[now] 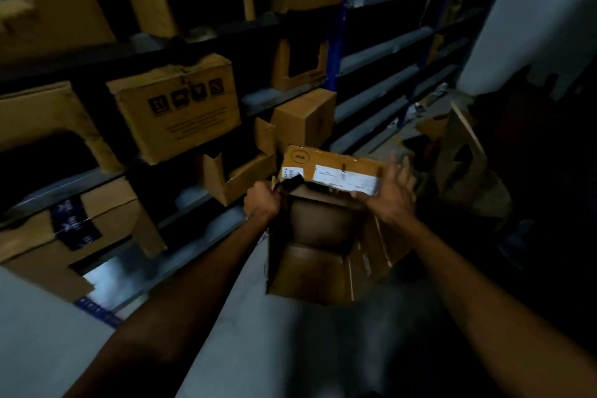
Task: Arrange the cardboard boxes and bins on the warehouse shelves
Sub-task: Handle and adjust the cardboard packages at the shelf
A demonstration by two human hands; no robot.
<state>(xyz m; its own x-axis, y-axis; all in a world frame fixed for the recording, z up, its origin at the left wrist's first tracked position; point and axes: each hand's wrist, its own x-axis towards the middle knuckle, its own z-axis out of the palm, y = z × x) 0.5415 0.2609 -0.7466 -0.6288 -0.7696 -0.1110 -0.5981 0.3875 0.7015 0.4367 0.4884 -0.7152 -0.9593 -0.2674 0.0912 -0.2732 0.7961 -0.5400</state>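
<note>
Cardboard carton in dim light. An open box is held between both hands, mouth turned toward the wearer, its interior apparently empty. The left hand is curled tight round the box's left upper corner. The right hand lies with fingers straight and spread against the labelled flap, pressing rather than gripping. Just beyond the left hand sits a cut-front bin on the shelving. Above and further left of that hand is a closed box printed with handling symbols. Likely risks: with only one hand truly gripping, the box may swing or slide off the flat palm. The loose flap may fold under pressure, or catch a shelf edge during insertion.
</note>
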